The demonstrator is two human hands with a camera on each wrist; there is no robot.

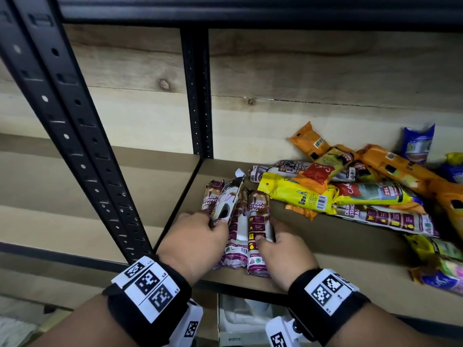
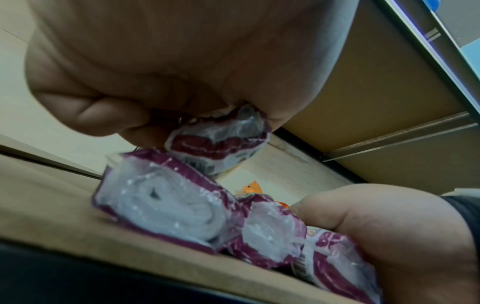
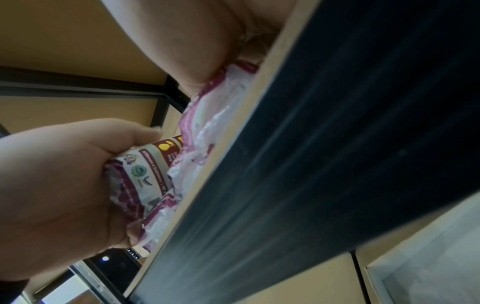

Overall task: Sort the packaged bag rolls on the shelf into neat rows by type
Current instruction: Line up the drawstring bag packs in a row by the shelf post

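Several maroon-and-white "Draw String Bag" rolls lie side by side, front to back, at the left of the wooden shelf. My left hand pinches the near end of one such roll, raised and tilted above the row; the left wrist view shows this roll's end between my fingers. My right hand grips the rightmost roll of the row, thumb on top. In the right wrist view this roll sits between thumb and fingers at the shelf's front edge.
A loose pile of orange, yellow, blue and more maroon rolls covers the right of the shelf. A black slotted upright stands at the left, another post at the back. A white box sits below.
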